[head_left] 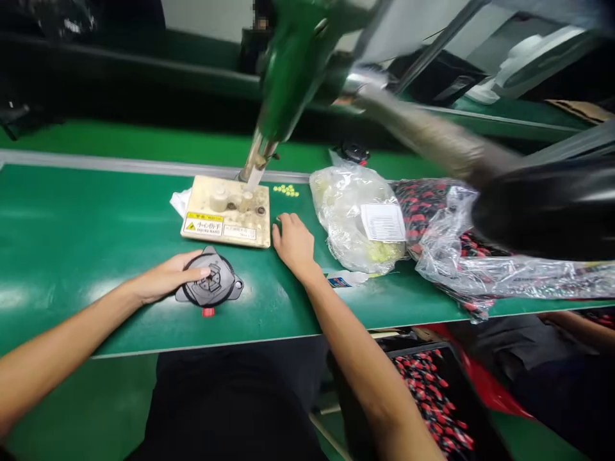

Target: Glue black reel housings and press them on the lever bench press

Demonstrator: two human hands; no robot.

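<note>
My left hand (pixel 166 276) grips a round grey and black plastic housing (pixel 218 294) at its left side, the thumb lying across its top. The housing has ears with holes at its rim and a small red tab at its lower edge. It is over the green bench, just in front of the press base (pixel 240 221), a cream plate with a yellow warning label. Beside the right edge of that base, my right hand (pixel 295 243) rests on the bench, holding nothing I can see, its fingers loosely bent and apart.
A green press column (pixel 293 77) rises behind the base. Small yellow pieces (pixel 287 190) lie right of it. Further right are a clear bag (pixel 334 211) with a paper label and bags of red and black parts (pixel 423 211). A bin of similar parts (pixel 427 390) stands below the bench. Blurred shapes cross upper right.
</note>
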